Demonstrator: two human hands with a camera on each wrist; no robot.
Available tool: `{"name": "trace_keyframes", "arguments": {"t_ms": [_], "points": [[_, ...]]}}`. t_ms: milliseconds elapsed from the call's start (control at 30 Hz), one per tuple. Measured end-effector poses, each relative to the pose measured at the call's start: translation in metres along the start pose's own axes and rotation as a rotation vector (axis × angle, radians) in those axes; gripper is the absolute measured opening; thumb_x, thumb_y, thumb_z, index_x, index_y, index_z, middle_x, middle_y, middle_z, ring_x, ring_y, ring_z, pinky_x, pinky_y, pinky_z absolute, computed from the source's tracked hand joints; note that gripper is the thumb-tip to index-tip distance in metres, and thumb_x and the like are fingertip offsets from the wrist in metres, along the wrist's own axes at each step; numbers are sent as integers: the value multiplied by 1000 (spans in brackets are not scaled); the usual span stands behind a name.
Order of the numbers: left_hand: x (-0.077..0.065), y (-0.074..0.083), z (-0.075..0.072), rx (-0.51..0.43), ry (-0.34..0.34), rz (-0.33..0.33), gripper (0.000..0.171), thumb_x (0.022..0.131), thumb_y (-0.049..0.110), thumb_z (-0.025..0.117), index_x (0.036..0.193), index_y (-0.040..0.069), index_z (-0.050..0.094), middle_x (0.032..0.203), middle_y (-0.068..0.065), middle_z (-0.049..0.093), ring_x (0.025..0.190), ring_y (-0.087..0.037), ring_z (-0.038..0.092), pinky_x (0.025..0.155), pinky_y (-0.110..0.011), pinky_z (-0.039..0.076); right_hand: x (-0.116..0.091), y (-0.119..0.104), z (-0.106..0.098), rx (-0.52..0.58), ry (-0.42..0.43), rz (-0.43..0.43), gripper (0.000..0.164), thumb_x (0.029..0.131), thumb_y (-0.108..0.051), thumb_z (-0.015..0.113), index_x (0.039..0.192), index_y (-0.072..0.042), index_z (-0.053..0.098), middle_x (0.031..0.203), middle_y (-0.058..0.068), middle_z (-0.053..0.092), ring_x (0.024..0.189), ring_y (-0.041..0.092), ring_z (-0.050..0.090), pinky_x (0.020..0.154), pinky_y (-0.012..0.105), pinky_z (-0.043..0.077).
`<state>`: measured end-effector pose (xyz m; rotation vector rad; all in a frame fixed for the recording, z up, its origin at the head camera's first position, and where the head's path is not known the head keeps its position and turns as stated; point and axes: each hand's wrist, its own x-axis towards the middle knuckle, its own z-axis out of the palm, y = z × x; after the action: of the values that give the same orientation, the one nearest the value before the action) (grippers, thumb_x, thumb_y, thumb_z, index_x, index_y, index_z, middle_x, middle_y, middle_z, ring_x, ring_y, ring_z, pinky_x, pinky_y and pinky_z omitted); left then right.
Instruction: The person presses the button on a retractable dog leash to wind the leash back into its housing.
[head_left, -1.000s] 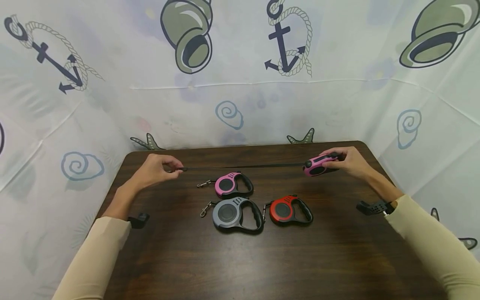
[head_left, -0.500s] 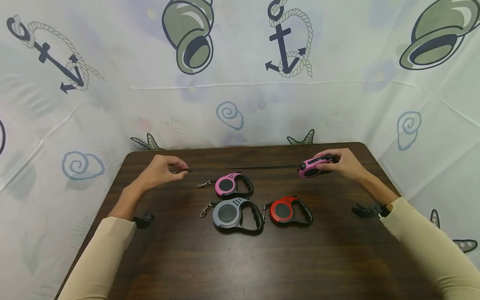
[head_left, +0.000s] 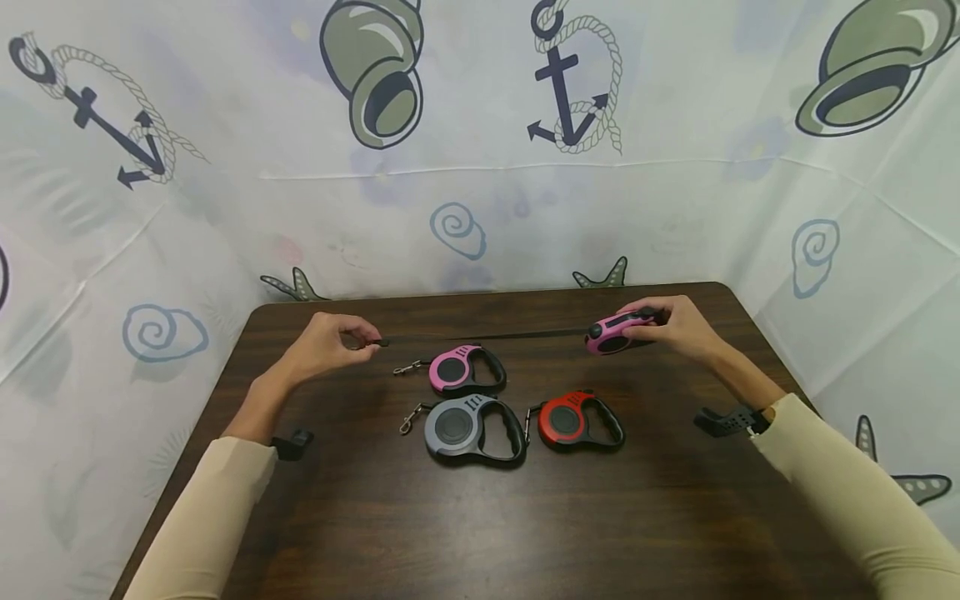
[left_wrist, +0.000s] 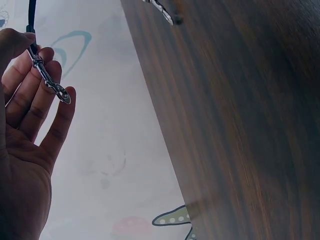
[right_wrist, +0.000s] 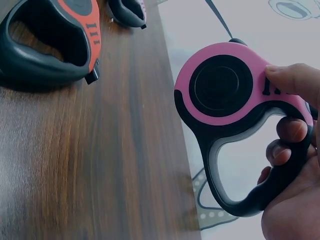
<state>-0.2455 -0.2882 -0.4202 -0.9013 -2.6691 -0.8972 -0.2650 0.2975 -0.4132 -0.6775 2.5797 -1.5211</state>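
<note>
My right hand [head_left: 678, 327] grips the black handle of a pink retractable dog leash [right_wrist: 220, 82], fingers through the loop and thumb on the pink casing. From that casing a thin dark strap [head_left: 517, 335] runs out to the left, stretched above the table's far part. At its other end my left hand [head_left: 330, 342] pinches the strap between thumb and finger just above the metal clip [left_wrist: 50, 80], which lies along the fingers in the left wrist view. Between the hands lie a second pink leash [head_left: 452, 372], a grey leash [head_left: 454, 426] and a red leash [head_left: 562, 422].
The brown wooden table [head_left: 480, 533] ends at the back against a white patterned cloth [head_left: 525, 217]. The clips of the second pink and grey leashes point left; the red one's clip touches or nearly touches the grey handle.
The right hand has moved left with the pink leash, and the left hand has moved slightly right. The strap between them has become shorter. The leashes on the table have stayed put.
</note>
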Motion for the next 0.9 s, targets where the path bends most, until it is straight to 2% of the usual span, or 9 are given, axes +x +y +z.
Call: {"name": "trace_keyframes", "arguments": {"t_ms": [167,400,600,733,900], "points": [[2,2,2,-2,-2,-7,15,83,2,86,96,9,81,85,4,77,76,-9,69,73,-33,56,3,-1,5,11,-7,-9,34,93,-6,80,126,3,74,107,19,75,79,12,67,67,25,55],[6,5,6,-15,4,14,15,84,2,85,96,9,80,85,3,77,76,-11,69,73,-48,58,4,-3,9,22,-8,-11,34,92,-6,82,125,2,74,104,17,76,78,12,67,66,27,55],[7,8,9,-29,6,25,15,83,1,86,96,7,80,84,2,77,76,-11,68,72,-48,57,6,-5,13,26,-18,-20,34,92,-6,82,124,2,75,106,19,75,78,12,67,66,29,56],[8,8,12,-49,1,24,15,83,1,85,96,7,80,85,1,78,76,-11,69,71,-52,57,6,-5,15,22,-23,-34,33,92,-6,81,124,2,75,107,21,75,77,13,66,66,31,57],[10,10,15,-48,-7,12,14,84,4,85,96,7,80,84,2,78,75,-10,69,69,-49,57,6,-6,19,22,-22,-37,33,93,-6,81,124,1,75,107,21,74,77,13,65,65,29,55]]}}
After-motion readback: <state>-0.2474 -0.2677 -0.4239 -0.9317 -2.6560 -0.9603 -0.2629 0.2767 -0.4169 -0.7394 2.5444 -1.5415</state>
